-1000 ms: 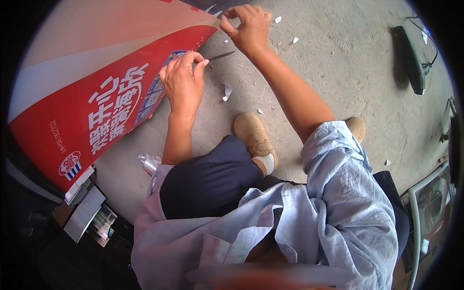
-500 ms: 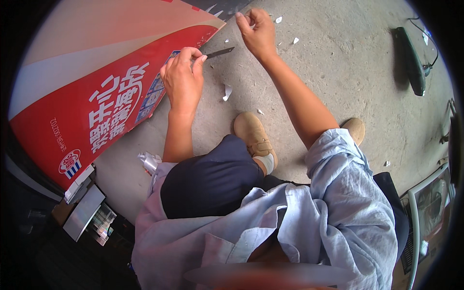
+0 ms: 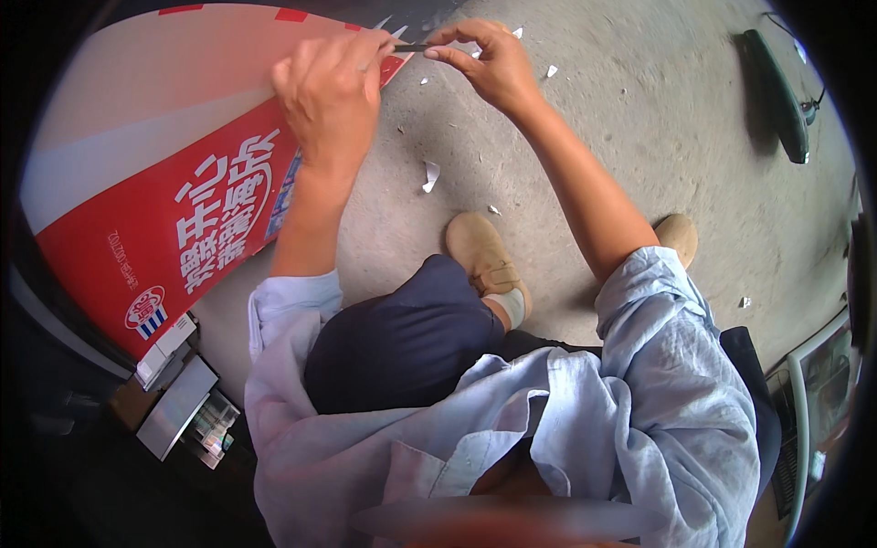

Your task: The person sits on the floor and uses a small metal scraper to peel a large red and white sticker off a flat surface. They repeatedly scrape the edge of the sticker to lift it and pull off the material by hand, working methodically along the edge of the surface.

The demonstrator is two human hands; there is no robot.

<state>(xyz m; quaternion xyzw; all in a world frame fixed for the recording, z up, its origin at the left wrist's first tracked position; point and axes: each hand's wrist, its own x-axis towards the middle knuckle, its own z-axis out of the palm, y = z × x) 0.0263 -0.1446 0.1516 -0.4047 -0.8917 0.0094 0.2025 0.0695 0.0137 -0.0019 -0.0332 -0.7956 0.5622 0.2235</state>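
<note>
A thin dark knife blade stretches between my two hands near the top of the view. One end is pinched in the fingertips of my left hand, whose other fingers curl over the corner of a large red and cream printed panel. At the blade's other end, the thumb and forefinger of my right hand close on it. The blade is seen nearly edge-on, with its ends hidden by the fingers. Whether my left hand touches the panel, I cannot tell.
White paper scraps lie scattered over the concrete floor. A long dark object with a cable lies at the right. Small boxes stand below the panel at the left, and a pale curved frame is at the lower right.
My left hand has moved up and over the panel's corner, carrying the blade. My right hand has come slightly down and now grips the blade's other end.
</note>
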